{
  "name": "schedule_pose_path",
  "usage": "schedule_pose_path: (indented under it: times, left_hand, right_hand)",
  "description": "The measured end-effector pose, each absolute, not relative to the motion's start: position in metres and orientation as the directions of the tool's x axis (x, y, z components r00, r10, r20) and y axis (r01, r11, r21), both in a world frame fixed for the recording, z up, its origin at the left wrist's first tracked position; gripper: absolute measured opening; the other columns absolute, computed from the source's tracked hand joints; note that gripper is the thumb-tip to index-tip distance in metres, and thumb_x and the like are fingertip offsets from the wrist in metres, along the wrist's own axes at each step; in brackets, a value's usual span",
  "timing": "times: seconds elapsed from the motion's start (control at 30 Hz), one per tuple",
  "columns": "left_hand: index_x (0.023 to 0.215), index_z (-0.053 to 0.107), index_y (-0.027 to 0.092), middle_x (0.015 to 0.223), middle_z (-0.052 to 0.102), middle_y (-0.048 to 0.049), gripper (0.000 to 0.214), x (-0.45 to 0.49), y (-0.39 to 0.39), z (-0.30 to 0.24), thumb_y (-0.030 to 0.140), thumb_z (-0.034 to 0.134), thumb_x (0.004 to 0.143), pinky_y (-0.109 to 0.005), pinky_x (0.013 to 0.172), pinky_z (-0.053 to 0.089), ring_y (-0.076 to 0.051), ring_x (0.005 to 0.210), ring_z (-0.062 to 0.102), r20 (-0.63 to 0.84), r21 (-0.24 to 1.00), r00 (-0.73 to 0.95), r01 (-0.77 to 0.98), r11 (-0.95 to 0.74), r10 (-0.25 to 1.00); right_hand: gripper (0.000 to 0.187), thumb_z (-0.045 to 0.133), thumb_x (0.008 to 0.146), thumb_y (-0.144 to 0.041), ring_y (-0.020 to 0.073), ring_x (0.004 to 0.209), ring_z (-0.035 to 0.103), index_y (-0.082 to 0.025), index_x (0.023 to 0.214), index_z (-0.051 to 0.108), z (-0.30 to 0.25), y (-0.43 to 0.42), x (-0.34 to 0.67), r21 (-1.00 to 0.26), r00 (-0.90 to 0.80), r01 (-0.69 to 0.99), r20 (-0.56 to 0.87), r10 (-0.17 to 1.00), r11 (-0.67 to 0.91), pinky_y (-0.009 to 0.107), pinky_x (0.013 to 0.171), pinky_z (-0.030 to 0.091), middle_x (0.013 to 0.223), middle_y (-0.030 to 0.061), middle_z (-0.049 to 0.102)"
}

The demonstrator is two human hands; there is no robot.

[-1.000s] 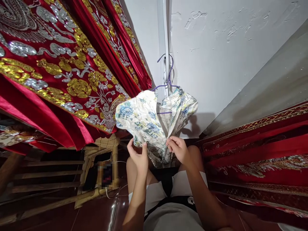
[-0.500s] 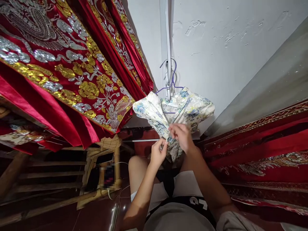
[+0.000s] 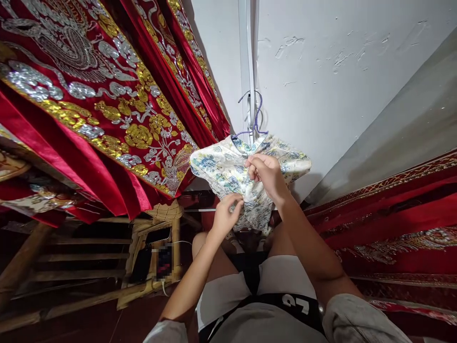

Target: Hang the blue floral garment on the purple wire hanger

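Note:
A white short-sleeved floral top [image 3: 221, 166] with blue and yellow flowers hangs from a purple hanger [image 3: 257, 116]. My right hand [image 3: 267, 174] pinches its front just below the neckline, fingers curled in; any small fastener between the fingertips is hidden. Lower on the front, my left hand [image 3: 226, 214] holds the cloth between thumb and forefinger. Between the two hands the front edges lie together, while the neck above them is still parted in a small V. Below my left hand the hem drops over my knees.
The hanger hooks onto a white strap [image 3: 249, 57] along the white wall [image 3: 321, 62]. Red embroidered cloth [image 3: 143, 138] hangs at left, more red cloth [image 3: 400, 209] at right. A bamboo stool [image 3: 174, 224] with a phone [image 3: 164, 262] and cable stands lower left.
My right hand has moved up from the lower front to near the neckline, and the wide V opening has closed beneath it. My left hand has shifted slightly left, still pinching the cloth.

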State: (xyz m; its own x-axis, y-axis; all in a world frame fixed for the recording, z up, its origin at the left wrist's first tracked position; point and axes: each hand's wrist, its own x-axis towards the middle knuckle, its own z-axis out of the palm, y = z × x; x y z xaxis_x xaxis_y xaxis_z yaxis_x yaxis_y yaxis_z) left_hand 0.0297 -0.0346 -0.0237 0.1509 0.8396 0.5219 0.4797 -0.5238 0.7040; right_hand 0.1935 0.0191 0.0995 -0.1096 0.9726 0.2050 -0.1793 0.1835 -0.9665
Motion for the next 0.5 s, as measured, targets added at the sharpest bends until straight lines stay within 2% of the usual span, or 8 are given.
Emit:
schedule_pose_path:
  times: [0.03, 0.1, 0.13, 0.17, 0.27, 0.33, 0.43, 0.5]
  left_hand:
    - [0.107, 0.069, 0.019, 0.101, 0.074, -0.0073, 0.017, 0.032, -0.029, -0.005, 0.03, 0.058, 0.1, -0.033, 0.088, 0.053, -0.019, 0.094, 0.069, 0.594, 0.692, 0.09, 0.45, -0.564, 0.8]
    - [0.131, 0.062, 0.019, 0.108, 0.074, -0.0083, 0.032, 0.037, -0.015, 0.035, 0.03, 0.056, 0.102, -0.034, 0.089, 0.055, -0.018, 0.095, 0.07, 0.704, 0.649, -0.033, 0.435, -0.624, 0.709]
    - [0.137, 0.059, 0.02, 0.108, 0.074, -0.008, 0.035, 0.039, -0.008, 0.053, 0.03, 0.053, 0.104, -0.033, 0.088, 0.055, -0.017, 0.093, 0.07, 0.738, 0.619, -0.046, 0.444, -0.648, 0.674]
    - [0.137, 0.06, 0.02, 0.11, 0.073, -0.0081, 0.034, 0.041, -0.001, 0.07, 0.03, 0.051, 0.105, -0.033, 0.088, 0.055, -0.017, 0.094, 0.07, 0.756, 0.583, -0.007, 0.463, -0.668, 0.655]
    - [0.109, 0.071, 0.018, 0.102, 0.073, -0.0071, 0.021, 0.046, 0.016, 0.101, 0.027, 0.052, 0.104, -0.031, 0.086, 0.054, -0.017, 0.093, 0.068, 0.782, 0.452, 0.164, 0.515, -0.728, 0.602]
    - [0.096, 0.07, 0.016, 0.095, 0.072, -0.0069, 0.019, 0.049, 0.021, 0.108, 0.023, 0.054, 0.103, -0.029, 0.083, 0.053, -0.017, 0.09, 0.068, 0.793, 0.384, 0.225, 0.539, -0.75, 0.567]
    - [0.092, 0.067, 0.016, 0.09, 0.07, -0.0062, 0.018, 0.045, 0.02, 0.108, 0.021, 0.053, 0.102, -0.029, 0.08, 0.051, -0.016, 0.087, 0.066, 0.841, 0.35, 0.16, 0.569, -0.744, 0.517]
    - [0.091, 0.066, 0.017, 0.089, 0.069, -0.0049, 0.018, 0.033, 0.02, 0.106, 0.023, 0.053, 0.102, -0.03, 0.081, 0.05, -0.016, 0.086, 0.065, 0.867, 0.414, -0.013, 0.573, -0.707, 0.498]
  right_hand:
    - [0.021, 0.054, 0.089, -0.024, 0.0081, 0.044, 0.043, -0.017, 0.072, 0.065, 0.099, 0.016, 0.195, -0.966, -0.103, -0.162, 0.218, 0.971, 0.2, 0.021, 0.046, 0.033, 0.049, -0.004, 0.055]
    - [0.022, 0.052, 0.088, -0.023, 0.0087, 0.045, 0.044, -0.018, 0.071, 0.064, 0.102, 0.01, 0.197, -0.965, -0.097, -0.12, 0.245, 0.965, 0.233, 0.022, 0.047, 0.034, 0.048, -0.004, 0.054]
    - [0.022, 0.052, 0.088, -0.023, 0.0091, 0.045, 0.044, -0.018, 0.071, 0.064, 0.104, 0.007, 0.198, -0.964, -0.099, -0.098, 0.258, 0.961, 0.249, 0.022, 0.047, 0.034, 0.048, -0.0038, 0.054]
    - [0.022, 0.052, 0.089, -0.023, 0.0094, 0.045, 0.044, -0.018, 0.071, 0.065, 0.107, 0.005, 0.199, -0.961, -0.1, -0.078, 0.272, 0.957, 0.265, 0.023, 0.047, 0.034, 0.049, -0.0038, 0.054]
    - [0.021, 0.053, 0.09, -0.025, 0.0103, 0.046, 0.045, -0.018, 0.074, 0.065, 0.109, 0.006, 0.201, -0.949, -0.097, -0.039, 0.314, 0.944, 0.312, 0.024, 0.049, 0.035, 0.05, -0.004, 0.053]
    - [0.022, 0.054, 0.09, -0.028, 0.0109, 0.046, 0.045, -0.019, 0.074, 0.065, 0.1, 0.012, 0.201, -0.943, -0.068, -0.002, 0.332, 0.941, 0.333, 0.025, 0.05, 0.035, 0.049, -0.0043, 0.052]
    - [0.024, 0.055, 0.088, -0.028, 0.0114, 0.044, 0.043, -0.019, 0.067, 0.063, 0.072, 0.024, 0.201, -0.946, -0.035, 0.11, 0.302, 0.953, 0.304, 0.026, 0.049, 0.033, 0.047, -0.0039, 0.05]
    - [0.025, 0.055, 0.085, -0.026, 0.0113, 0.043, 0.041, -0.019, 0.061, 0.061, 0.051, 0.026, 0.2, -0.956, -0.062, 0.167, 0.234, 0.97, 0.241, 0.026, 0.048, 0.03, 0.045, -0.0036, 0.049]
